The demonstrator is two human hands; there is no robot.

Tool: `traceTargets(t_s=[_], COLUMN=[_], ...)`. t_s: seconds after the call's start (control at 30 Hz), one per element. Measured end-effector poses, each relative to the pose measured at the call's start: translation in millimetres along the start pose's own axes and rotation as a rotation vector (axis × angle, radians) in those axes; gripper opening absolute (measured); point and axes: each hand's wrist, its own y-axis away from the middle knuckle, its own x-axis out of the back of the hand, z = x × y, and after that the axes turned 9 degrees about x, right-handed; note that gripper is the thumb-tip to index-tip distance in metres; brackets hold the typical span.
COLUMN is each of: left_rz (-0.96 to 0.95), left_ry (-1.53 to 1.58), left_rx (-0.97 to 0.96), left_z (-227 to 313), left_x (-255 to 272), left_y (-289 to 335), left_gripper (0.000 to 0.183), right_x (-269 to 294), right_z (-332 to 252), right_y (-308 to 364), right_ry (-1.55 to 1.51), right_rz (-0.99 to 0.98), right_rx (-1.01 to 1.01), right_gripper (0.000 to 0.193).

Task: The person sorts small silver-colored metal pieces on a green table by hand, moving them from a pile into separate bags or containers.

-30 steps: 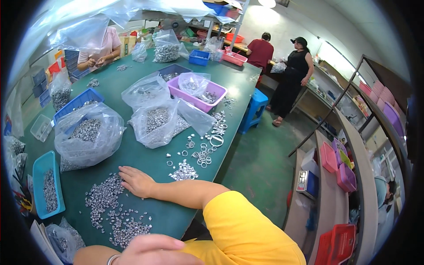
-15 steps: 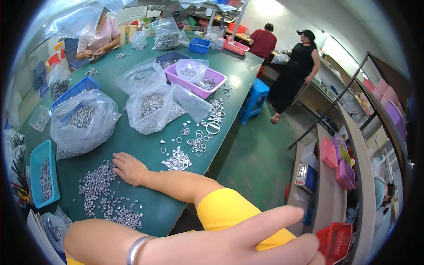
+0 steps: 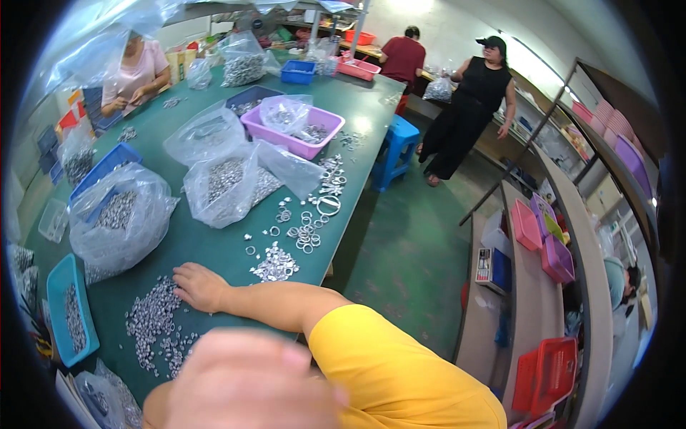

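My right hand (image 3: 201,287) rests palm down on the green table, fingers stretched out and apart, at the edge of a pile of small silver metal pieces (image 3: 151,314). Nothing shows in its grip. Close to the camera at the bottom, my left hand (image 3: 250,382) is smeared by motion, so its fingers cannot be read. It hides the near part of the pile. Beyond my right forearm lie a heap of shiny flat pieces (image 3: 275,264) and several silver rings (image 3: 307,236).
Open plastic bags of metal pieces (image 3: 118,222) stand beyond the pile, near a purple basket (image 3: 304,146). A turquoise tray (image 3: 89,325) is at the left. One person (image 3: 139,75) sits across the table; a standing person (image 3: 475,107) is beyond a blue stool (image 3: 394,154). Shelves (image 3: 525,300) line the right.
My left hand has swung left from the lower right and now blurs in front of the near pile. My right hand stays beside the pieces. The whole view has shifted slightly.
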Motion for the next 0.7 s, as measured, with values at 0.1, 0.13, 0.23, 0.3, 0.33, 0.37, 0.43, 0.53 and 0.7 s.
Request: traceTargets(t_s=[0.1,0.13,0.23,0.3,0.33,0.37,0.43,0.53,0.7], left_rz=[-0.036,-0.062,-0.15,-0.252,-0.344,-0.344,-0.281,-0.236,-0.159], left_ry=[-0.035,-0.027,0.067,0.176,0.264,0.264,0.275,0.288,0.304], left_rx=[-0.076,0.033,0.098,0.157,0.223,0.218,0.227,0.251,0.305], left_z=[-62.1,-68.5,-94.7,-106.2,-109.7,-108.9,-106.9,-109.8,-112.2], left_x=[-64.0,-77.9,-103.2,-112.5,-113.7,-114.0,-114.7,-115.0,-109.3], left_y=[-8.6,-8.4,5.2,10.5,10.8,9.0,8.7,10.9,13.1], left_gripper=[0.017,0.019,0.016,0.019,0.022,0.022,0.018,0.015,0.01], right_x=[-6.5,-5.5,-7.3,-3.4,-1.6,-3.1,-2.7,2.9,2.1], right_z=[3.4,1.2,-4.7,-2.2,-3.0,-3.7,-6.2,-3.2,-3.9], right_y=[3.9,5.6,2.8,5.1,3.3,2.0,5.4,5.1,0.1], right_ry=[-0.014,-0.005,0.011,0.034,0.039,0.042,0.037,0.03,0.021], right_rz=[0.053,0.054,0.095,0.112,0.12,0.136,0.112,0.104,0.098], right_rx=[0.015,0.006,0.004,-0.006,-0.002,0.008,-0.013,-0.017,-0.015], right_gripper=[0.027,0.027,0.029,0.03,0.03,0.031,0.031,0.031,0.03])
